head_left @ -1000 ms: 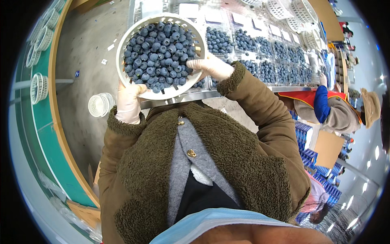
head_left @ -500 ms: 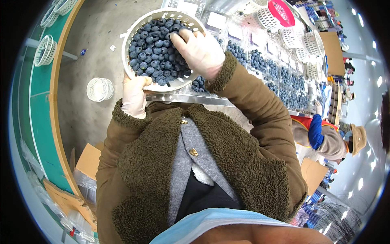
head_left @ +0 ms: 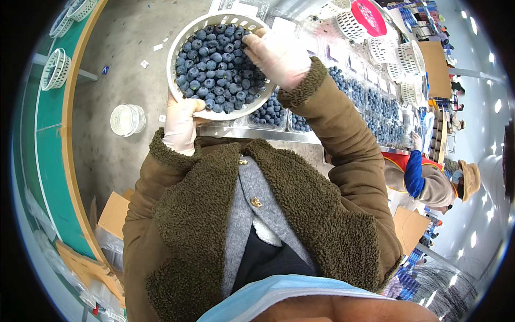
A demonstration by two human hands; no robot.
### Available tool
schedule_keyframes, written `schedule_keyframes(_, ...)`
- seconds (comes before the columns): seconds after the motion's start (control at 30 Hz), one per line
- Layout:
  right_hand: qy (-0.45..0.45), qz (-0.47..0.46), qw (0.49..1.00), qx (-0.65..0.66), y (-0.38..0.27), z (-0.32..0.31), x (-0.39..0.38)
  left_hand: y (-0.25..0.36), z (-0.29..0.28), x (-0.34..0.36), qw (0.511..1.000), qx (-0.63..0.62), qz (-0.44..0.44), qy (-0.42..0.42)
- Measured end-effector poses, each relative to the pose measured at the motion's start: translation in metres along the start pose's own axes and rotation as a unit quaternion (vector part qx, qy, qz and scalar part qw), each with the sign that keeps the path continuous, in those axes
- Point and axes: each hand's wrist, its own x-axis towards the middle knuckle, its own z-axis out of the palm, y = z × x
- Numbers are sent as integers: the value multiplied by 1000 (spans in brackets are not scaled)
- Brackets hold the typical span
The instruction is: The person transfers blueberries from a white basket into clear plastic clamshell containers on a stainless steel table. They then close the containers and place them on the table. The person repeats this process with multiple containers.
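Observation:
A round white plastic basket (head_left: 173, 75), heaped with blueberries (head_left: 214, 72), is held up in front of me at the table's left end. My gloved left hand (head_left: 181, 124) is closed on its near left rim, thumb on top. Over the basket's right side reaches my gloved right hand (head_left: 281, 60); its fingers are stretched out and a little apart, tips at the berries by the far right rim. No berry shows lifted in it. Clear plastic punnets (head_left: 268, 115) of blueberries stand on the table just right of the basket, partly under my right forearm.
Rows of filled punnets (head_left: 383, 110) run along the table to the right. White baskets and a pink basket (head_left: 369, 17) stand behind them. A co-worker (head_left: 426, 182) works farther right. Stacked white baskets (head_left: 127, 119) are on the floor at left, beside a green wood-edged table (head_left: 51, 145).
The basket has shifted slightly right with my left hand on it. My right hand has moved right, from over the berries toward the basket's right rim, its fingers straightening.

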Motion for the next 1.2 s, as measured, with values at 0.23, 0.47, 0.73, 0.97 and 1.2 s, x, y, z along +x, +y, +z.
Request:
schedule_keyframes(0.23, -9, -21, 994, -106, -1, 6, 6, 0, 9, 4, 1000, 21, -9, 12)
schedule_keyframes(0.47, -40, -8, 998, -48, 1, -2, 7, -2, 14, 10, 999, 27, 1, 22)
schedule_keyframes(0.73, 108, -23, 955, 275, 7, -5, -11, 2, 7, 16, 999, 27, -16, 8)
schedule_keyframes(0.97, 110, -139, 975, 132, 3, 1, -24, 8, 9, 16, 1000, 6, -26, -10)
schedule_keyframes(1.2, 202, -158, 940, 226, 18, -4, -43, 6, 5, 15, 1000, 17, -14, -13)
